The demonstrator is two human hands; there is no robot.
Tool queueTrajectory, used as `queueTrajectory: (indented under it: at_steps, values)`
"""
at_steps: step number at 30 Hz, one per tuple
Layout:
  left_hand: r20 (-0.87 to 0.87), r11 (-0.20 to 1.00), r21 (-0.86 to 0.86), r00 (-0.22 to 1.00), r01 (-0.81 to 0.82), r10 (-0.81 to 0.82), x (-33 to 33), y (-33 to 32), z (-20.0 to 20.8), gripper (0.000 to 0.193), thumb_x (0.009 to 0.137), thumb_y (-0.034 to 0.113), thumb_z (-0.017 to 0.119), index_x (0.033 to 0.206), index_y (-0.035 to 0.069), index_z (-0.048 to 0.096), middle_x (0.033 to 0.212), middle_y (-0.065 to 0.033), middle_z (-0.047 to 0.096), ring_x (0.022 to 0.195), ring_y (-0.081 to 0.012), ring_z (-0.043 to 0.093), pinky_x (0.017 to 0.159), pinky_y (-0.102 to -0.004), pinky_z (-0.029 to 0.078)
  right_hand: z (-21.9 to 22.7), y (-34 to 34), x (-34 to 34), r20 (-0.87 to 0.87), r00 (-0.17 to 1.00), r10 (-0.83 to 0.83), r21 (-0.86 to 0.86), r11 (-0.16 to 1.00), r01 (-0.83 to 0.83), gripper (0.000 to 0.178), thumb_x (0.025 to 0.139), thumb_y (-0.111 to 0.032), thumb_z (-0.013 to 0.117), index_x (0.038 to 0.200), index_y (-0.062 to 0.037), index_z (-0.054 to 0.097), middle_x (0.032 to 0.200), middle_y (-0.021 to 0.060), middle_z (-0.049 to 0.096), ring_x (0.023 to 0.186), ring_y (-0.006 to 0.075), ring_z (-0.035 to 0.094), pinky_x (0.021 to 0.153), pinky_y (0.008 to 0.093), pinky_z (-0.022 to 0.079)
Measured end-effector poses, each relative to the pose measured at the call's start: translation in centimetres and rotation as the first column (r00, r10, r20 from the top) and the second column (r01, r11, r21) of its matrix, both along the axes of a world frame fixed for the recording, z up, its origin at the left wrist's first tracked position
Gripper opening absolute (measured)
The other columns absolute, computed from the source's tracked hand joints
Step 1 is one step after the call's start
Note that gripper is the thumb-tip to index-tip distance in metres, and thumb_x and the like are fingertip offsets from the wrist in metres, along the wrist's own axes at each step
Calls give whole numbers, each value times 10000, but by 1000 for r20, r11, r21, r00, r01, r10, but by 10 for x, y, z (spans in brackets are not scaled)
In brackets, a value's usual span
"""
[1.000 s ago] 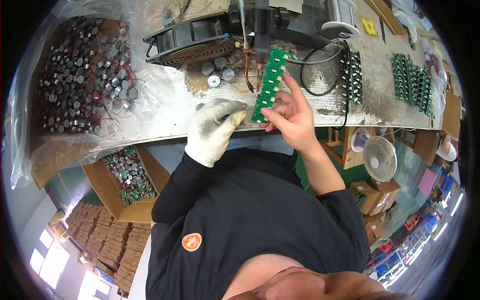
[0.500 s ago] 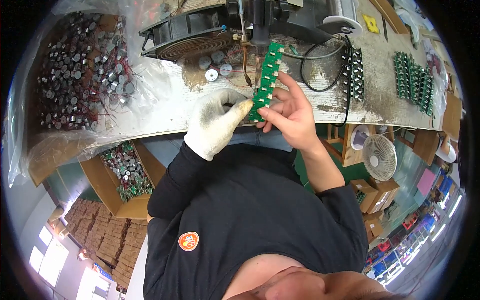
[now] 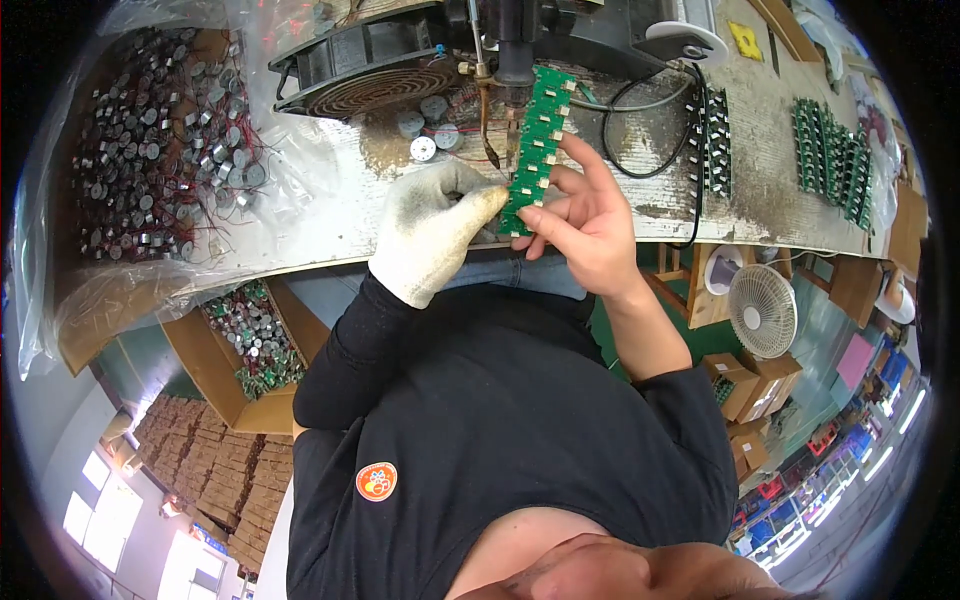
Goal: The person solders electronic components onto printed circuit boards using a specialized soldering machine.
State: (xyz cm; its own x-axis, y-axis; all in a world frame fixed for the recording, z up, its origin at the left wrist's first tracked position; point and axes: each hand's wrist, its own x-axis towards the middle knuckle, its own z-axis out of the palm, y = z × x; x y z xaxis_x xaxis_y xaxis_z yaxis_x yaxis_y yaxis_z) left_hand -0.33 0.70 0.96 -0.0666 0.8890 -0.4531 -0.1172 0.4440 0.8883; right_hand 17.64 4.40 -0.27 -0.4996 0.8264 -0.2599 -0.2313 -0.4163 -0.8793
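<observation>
A long green circuit board strip (image 3: 541,125) with a row of small white connectors stands tilted over the near edge of the bench. My right hand (image 3: 590,220), bare, pinches its lower end between thumb and fingers. My left hand (image 3: 425,230), in a white glove worn grey at the palm, is closed with thumb and fingertips against the strip's lower left edge. Whether a wire is caught in that pinch is too small to tell. Just left of the board hangs the dark tip of a soldering iron (image 3: 489,140). Several round motors (image 3: 424,149) lie beyond my glove.
A black fan (image 3: 365,85) lies behind the motors. Heaped motors with red wires (image 3: 165,150) cover the left bench. Right of my hands are a black cable (image 3: 640,175), a populated board strip (image 3: 717,145) and stacked green boards (image 3: 832,160). A solder spool (image 3: 690,45) stands at the back.
The board strip has turned slightly, so more of its face shows, and its upper end sits a little higher. Both hands keep their hold. The whole view has shifted slightly.
</observation>
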Motion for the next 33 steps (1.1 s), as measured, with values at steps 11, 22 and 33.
queueTrajectory:
  at_steps: [11, 22, 33]
  values:
    - [35, 999, -39, 999, -15, 17, 1, -4, -3, 161, 843, 128, 654, 843, -33, 646, 727, -46, 627, 654, -76, 546, 584, -237, 443, -3, -5, 1, 13, 1000, -16, 6, 1000, 16, 692, 821, 129, 560, 1411, -26, 233, 1143, 234, 560, 664, 216, 663, 516, 264, 535]
    - [74, 999, -42, 997, -19, 22, 1, -2, -1, 169, 851, 134, 649, 834, -35, 643, 731, -42, 628, 660, -69, 545, 575, -230, 433, 2, -3, -1, 5, 1000, -21, 12, 1000, 21, 698, 825, 97, 591, 1411, -36, 236, 1068, 181, 569, 673, 192, 656, 505, 237, 510]
    - [46, 999, -53, 999, -7, 10, 1, -5, -8, 178, 847, 139, 647, 829, -38, 650, 723, -44, 631, 653, -76, 555, 569, -236, 440, -6, -8, 0, 6, 1000, -30, 15, 999, 30, 695, 825, 99, 591, 1408, -35, 237, 1071, 181, 569, 676, 188, 657, 518, 237, 516]
